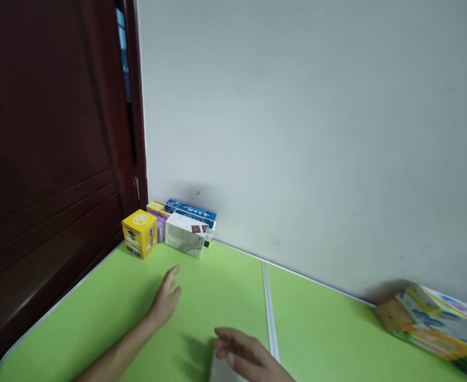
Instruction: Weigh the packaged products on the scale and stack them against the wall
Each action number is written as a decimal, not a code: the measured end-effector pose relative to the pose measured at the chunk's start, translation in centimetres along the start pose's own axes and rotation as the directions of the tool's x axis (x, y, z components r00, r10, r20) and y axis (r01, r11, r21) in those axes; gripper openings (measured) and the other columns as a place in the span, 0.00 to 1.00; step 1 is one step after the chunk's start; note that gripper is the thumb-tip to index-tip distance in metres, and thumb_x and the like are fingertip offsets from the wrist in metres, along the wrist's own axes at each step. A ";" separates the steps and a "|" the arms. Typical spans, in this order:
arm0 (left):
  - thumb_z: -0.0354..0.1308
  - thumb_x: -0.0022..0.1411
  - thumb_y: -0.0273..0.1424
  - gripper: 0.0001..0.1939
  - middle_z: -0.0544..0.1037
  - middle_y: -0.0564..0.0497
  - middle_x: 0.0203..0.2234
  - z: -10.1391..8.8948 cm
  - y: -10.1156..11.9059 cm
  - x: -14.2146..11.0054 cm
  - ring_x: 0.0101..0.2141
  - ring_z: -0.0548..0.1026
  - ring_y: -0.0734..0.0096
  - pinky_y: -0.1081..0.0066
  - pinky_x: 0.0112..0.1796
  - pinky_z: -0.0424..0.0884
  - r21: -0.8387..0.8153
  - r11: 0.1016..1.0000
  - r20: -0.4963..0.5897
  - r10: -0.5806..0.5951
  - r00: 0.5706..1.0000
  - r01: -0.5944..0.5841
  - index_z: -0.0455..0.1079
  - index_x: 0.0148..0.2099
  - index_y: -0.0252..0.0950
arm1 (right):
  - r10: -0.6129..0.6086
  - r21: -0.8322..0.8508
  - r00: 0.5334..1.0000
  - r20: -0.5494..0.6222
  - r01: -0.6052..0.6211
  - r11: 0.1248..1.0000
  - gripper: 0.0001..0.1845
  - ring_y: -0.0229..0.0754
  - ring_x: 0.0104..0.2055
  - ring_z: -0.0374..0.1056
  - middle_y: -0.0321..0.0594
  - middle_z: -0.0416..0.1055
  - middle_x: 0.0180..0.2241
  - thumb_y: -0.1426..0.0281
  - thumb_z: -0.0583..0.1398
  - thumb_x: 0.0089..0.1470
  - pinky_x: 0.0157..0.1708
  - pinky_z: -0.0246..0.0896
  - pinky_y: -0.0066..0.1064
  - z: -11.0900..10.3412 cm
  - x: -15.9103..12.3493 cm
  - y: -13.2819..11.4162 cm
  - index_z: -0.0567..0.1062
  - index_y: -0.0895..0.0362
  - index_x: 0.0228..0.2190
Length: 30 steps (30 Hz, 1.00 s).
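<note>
Pale box is at the bottom edge of the view, below the right hand. From the left, a yellow box stands on the green bench; next, the left hand is over the bench, its fingers apart, its grip released. Right fingers curve above the pale box; whether that grip is closed on it, I cannot tell. The present step seems to be handling this box; the next move would call for a sure hold. Its visible end points toward the wall; its long axis is cut off from view.
</note>
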<state>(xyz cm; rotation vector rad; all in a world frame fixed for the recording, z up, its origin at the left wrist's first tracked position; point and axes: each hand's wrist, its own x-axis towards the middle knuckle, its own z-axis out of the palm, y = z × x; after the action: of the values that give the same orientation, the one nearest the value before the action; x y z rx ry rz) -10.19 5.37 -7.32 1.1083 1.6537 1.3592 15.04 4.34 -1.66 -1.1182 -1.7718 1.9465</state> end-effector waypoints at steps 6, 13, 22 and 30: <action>0.51 0.49 0.20 0.39 0.50 0.38 0.64 -0.5 0.7 11.5 0.63 0.48 0.61 0.61 0.61 0.46 0.004 0.993 -0.293 0.110 0.950 -0.114 0.47 0.64 0.31 | -0.094 0.134 0.948 -0.305 0.140 0.981 0.29 0.50 0.55 0.64 0.49 0.67 0.54 0.61 0.59 0.50 0.56 0.56 0.43 0.7 11.1 -2.7 0.66 0.59 0.52; 0.52 0.47 0.19 0.40 0.51 0.32 0.63 0.3 0.4 16.4 0.63 0.48 0.55 0.59 0.61 0.45 0.037 0.994 -0.349 0.112 0.930 -0.106 0.46 0.63 0.24 | -0.163 0.041 0.780 -0.605 0.235 0.971 0.41 0.53 0.62 0.52 0.43 0.58 0.60 0.71 0.54 0.37 0.57 0.52 0.46 -0.1 22.3 -3.8 0.59 0.56 0.57; 0.52 0.47 0.19 0.37 0.59 0.32 0.58 -0.1 1.2 12.2 0.60 0.56 0.52 0.57 0.59 0.53 0.113 0.989 -0.327 0.124 0.937 -0.092 0.50 0.61 0.26 | -0.198 0.103 0.839 -0.507 0.287 0.952 0.47 0.53 0.58 0.57 0.40 0.61 0.58 0.74 0.54 0.36 0.55 0.55 0.44 0.3 20.6 -4.6 0.51 0.53 0.61; 0.51 0.56 0.26 0.38 0.48 0.42 0.63 1.1 4.0 -6.3 0.62 0.50 0.52 0.55 0.58 0.54 0.023 0.974 0.022 0.223 0.975 -0.223 0.42 0.66 0.42 | -0.173 0.134 0.814 -0.555 0.292 0.947 0.45 0.47 0.65 0.46 0.30 0.52 0.63 0.77 0.55 0.37 0.63 0.40 0.42 1.0 1.8 -3.3 0.55 0.45 0.59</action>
<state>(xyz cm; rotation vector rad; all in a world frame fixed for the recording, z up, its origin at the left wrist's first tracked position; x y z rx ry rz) -6.17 0.27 -3.54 1.3511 1.5725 1.4650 12.22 5.47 0.78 -1.1588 -1.2904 1.4430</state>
